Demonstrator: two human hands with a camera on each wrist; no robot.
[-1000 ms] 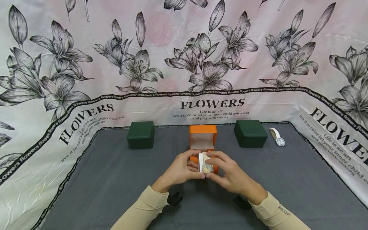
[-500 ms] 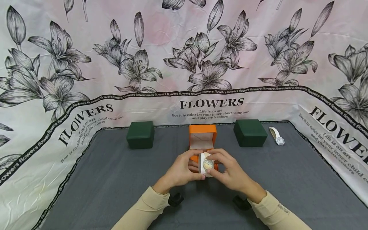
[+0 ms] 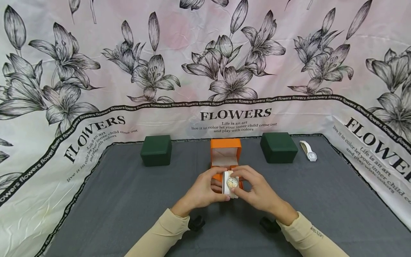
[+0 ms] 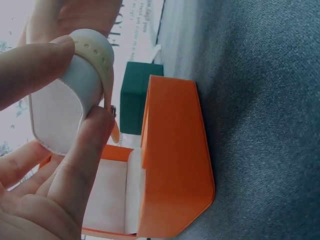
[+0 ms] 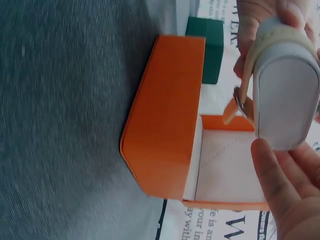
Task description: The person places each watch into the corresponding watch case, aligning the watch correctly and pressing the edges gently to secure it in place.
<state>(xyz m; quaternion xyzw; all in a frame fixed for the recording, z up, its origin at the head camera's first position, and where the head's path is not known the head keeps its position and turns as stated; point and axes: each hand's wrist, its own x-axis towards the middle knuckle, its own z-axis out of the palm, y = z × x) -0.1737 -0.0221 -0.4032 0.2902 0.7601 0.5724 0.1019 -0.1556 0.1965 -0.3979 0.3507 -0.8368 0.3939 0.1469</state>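
A cream-strapped wristwatch (image 3: 232, 182) is wrapped round a white watch pillow (image 4: 57, 112), held above the front of an orange watch box (image 3: 226, 143) with its lid raised. My left hand (image 3: 203, 189) grips the pillow, fingers at its far end and thumb at the near end. From the other side my right hand (image 3: 257, 187) pinches the watch, its thumb by the lower edge of the dial. The holed strap (image 4: 95, 55) curves over the pillow's rounded edge, and the buckle (image 5: 239, 97) hangs on the side facing the box. Part of the strap is hidden by fingers.
A green box (image 3: 156, 150) stands at the back left, and another green box (image 3: 279, 147) at the back right. Beside the latter lies a white watch (image 3: 309, 151). A flower-printed cloth (image 3: 237, 82) rises behind the grey tabletop (image 3: 128, 200).
The watch dial has shifted slightly up and now faces more toward the head camera. My right thumb has moved up from the pillow's near end to the dial's edge. My left hand keeps its grip.
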